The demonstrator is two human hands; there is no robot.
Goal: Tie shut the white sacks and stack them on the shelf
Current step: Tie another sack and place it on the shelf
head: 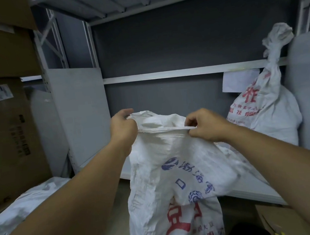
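Sack (171,154) rim, left hand (123,127), right hand (207,126) pinching

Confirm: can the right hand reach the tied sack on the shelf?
Probably yes: nothing stands between the right hand and the tied sack behind it. But its grip is on the rim of the open sack, so it must let go.

Storeroom: metal shelving (183,72), stacked cardboard boxes (6,124).

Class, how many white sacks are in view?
3. Held sack, centre, in left hand and right hand; tied sack on the shelf, right; flat sack, lower left by the boxes. Others may be hidden.
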